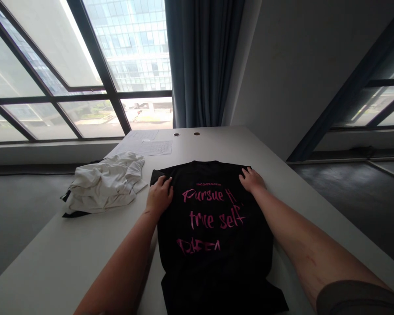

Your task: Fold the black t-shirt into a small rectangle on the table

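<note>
Fingers (162,180) of both hands are laid flat, slightly spread, on the black T-shirt (213,227); white clothes (105,183) are seen at ten o'clock

Both forearms are bare from wrist to above the elbow, with no watch, ring or glove on the left hand (159,195) or the right hand (252,180). A dark grey-brown short sleeve (357,299) covers the right upper arm; a few faint reddish marks run along the right forearm
</note>
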